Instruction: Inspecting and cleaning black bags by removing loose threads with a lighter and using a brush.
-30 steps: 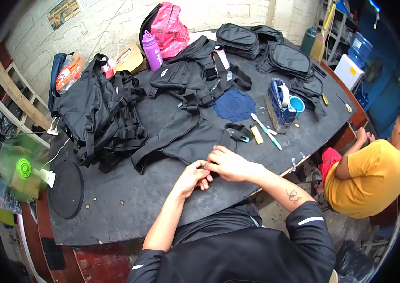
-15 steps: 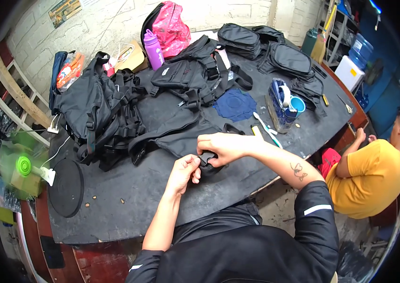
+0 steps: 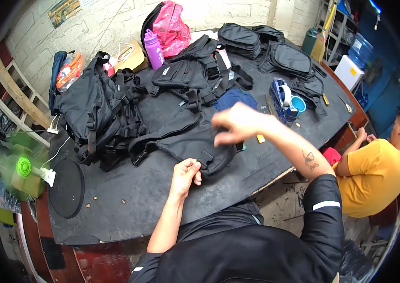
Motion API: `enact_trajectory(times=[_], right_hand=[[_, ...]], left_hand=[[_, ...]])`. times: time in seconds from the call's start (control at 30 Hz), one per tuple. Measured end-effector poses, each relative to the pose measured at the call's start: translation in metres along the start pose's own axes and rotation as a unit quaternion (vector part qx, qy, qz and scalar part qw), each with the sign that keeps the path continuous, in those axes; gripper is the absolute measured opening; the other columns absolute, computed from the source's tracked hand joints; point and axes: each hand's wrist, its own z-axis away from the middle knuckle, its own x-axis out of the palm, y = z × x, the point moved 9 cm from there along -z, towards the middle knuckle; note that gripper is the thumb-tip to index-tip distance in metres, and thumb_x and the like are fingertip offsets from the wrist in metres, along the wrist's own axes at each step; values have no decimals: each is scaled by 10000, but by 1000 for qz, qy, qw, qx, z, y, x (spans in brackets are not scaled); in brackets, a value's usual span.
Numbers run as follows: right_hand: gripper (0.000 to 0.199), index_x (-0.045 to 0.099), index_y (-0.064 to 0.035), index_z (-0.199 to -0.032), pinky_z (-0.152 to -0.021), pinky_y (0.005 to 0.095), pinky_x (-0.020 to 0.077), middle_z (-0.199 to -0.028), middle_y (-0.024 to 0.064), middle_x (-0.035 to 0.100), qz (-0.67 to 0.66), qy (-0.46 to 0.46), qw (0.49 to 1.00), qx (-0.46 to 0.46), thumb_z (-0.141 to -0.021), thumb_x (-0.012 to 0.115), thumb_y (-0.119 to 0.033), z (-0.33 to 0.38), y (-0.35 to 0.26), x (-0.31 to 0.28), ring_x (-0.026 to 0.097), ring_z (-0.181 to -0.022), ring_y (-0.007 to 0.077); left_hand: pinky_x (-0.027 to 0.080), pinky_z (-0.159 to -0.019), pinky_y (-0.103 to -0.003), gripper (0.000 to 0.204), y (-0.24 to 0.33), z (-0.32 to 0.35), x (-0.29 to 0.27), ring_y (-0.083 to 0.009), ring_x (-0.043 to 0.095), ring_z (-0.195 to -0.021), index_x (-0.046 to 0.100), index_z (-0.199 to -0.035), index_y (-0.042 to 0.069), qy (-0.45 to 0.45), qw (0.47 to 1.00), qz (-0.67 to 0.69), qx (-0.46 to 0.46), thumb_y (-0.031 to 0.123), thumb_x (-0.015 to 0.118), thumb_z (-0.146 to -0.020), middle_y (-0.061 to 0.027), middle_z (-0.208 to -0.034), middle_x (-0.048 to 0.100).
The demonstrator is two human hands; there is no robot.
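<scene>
On the table's near side lies a black bag [image 3: 178,144], slack, with a strap along its left side. At its near edge my left hand [image 3: 184,178] is closed, with thumb and forefinger pinching the fabric. Above the bag's right part my right hand [image 3: 240,123] is raised and somewhat blurred. A gap shows between its thumb and curved fingers, and I see nothing held there. Beneath and beyond that hand are a dark blue cloth [image 3: 230,99] and a small yellow item [image 3: 260,138].
Black bags with straps [image 3: 96,106] are heaped at left, beside a round black disc [image 3: 66,188]. Farther back stand a purple bottle [image 3: 153,49] and more black bags [image 3: 287,60]. A clear container [image 3: 282,106] and blue cup [image 3: 297,104] stand right. A person in yellow [image 3: 367,177] sits beyond the table's right edge.
My right hand has let go of the bag's near edge and moved up and to the right. The bag's near right part now lies spread out. My left hand keeps its pinch.
</scene>
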Motion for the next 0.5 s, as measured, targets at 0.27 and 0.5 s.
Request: enact_trajectory(times=[0.27,0.5], right_hand=[[407,549,39,-1129,-505,235,402,-680,5,532,-365,462,760,276,-779,657,-137,118,214,-107,537,-594,72],[433,584,23,-1049,-484,211,465,-617,-30,486,-233,624,650,366,-666,776,-37,190,255,-103,518,-526,71]], left_hand=[[448,-499,-207,168,-19,0,-5,-86,531,-499,590,-907,10,-22,999,-13,-39,177,583,-896,-25,-609,580],[442,-486,-199,156,-32,-2,-13,-76,527,-490,598,-913,17,-31,998,-40,-48,171,572,-902,-16,-603,578]])
